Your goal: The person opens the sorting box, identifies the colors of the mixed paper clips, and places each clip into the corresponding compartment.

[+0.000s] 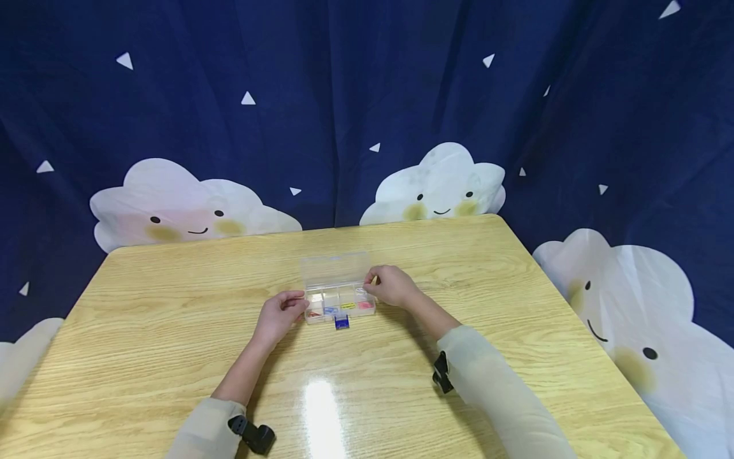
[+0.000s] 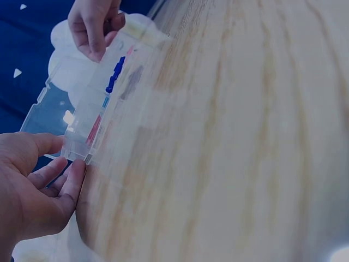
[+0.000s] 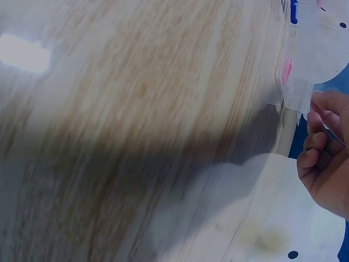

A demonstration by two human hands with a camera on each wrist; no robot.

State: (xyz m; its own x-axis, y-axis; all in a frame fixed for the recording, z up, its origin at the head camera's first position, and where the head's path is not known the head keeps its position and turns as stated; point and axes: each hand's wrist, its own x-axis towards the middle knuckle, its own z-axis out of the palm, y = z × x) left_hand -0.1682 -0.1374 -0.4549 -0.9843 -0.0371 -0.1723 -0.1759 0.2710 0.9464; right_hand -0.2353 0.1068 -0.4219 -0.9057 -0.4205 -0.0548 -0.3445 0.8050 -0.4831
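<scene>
A clear plastic compartment box (image 1: 348, 312) stands on the table with its transparent lid (image 1: 335, 270) raised at the back. Small red, blue, yellow and pink pieces lie in its front compartments. My left hand (image 1: 280, 317) holds the box's left end; thumb and fingertips touch its corners in the left wrist view. Over the back right compartment, my right hand (image 1: 392, 285) has thumb and forefinger brought together, its other fingers curled. A whitish bit (image 1: 360, 290) shows beside those fingertips. Whether they pinch anything is too small to tell. A blue latch (image 1: 341, 322) hangs at the box's front.
The wood-grain table (image 1: 189, 306) extends around the box, with a bright light reflection (image 1: 323, 414) near its front. Behind it hangs a dark blue curtain (image 1: 275, 51) printed with smiling clouds and white triangles. Black wrist cameras sit on both sleeves.
</scene>
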